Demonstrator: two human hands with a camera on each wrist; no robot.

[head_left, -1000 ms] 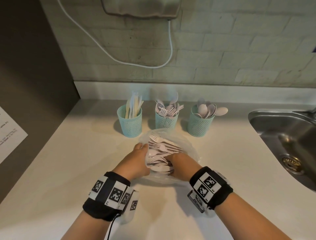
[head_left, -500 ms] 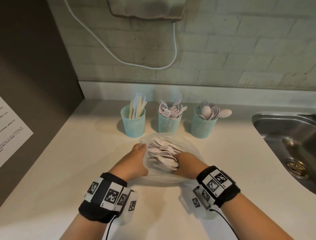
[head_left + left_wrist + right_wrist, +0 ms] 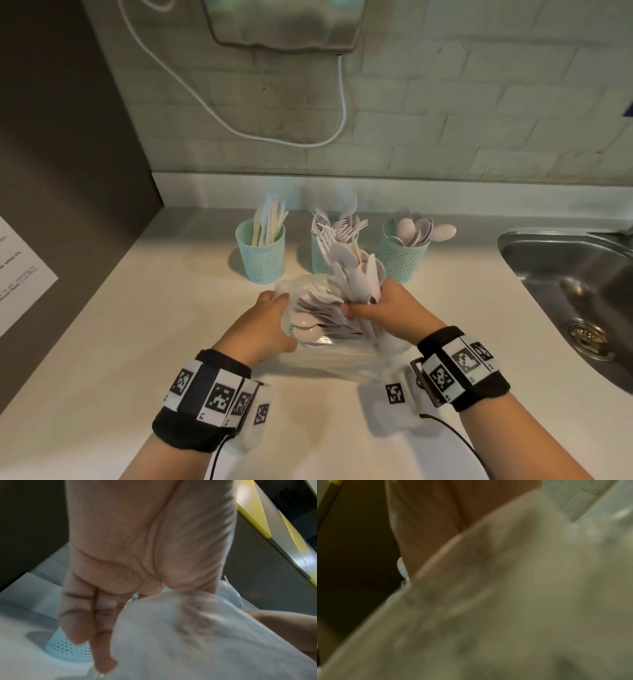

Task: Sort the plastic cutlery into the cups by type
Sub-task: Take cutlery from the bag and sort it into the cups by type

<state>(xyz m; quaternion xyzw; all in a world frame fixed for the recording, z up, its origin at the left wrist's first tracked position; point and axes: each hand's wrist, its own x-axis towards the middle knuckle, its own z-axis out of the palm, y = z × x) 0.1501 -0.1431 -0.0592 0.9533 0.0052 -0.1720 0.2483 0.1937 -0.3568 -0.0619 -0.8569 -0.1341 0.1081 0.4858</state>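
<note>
Three teal mesh cups stand in a row at the back: a left cup [image 3: 262, 257] with knives, a middle cup [image 3: 320, 253] with forks, and a right cup [image 3: 404, 257] with spoons. In front lies a clear plastic bag [image 3: 325, 356] holding loose white forks and spoons [image 3: 318, 322]. My left hand [image 3: 274, 308] holds the bag's left side, the film [image 3: 188, 642] pinched between thumb and fingers. My right hand [image 3: 366, 308] grips a bundle of mixed cutlery [image 3: 356, 274], tilted upright above the bag mouth. The right wrist view is blurred by the bag film [image 3: 522, 601].
A steel sink [image 3: 582, 274] sits at the right edge of the white counter [image 3: 154, 342]. A dark panel with a paper sheet [image 3: 20, 274] borders the left. A wall unit [image 3: 284, 24] with a white cable [image 3: 342, 102] hangs above the cups.
My right hand has closed on a bundle of cutlery and raised it upright out of the bag. My left hand stays on the bag's left side.
</note>
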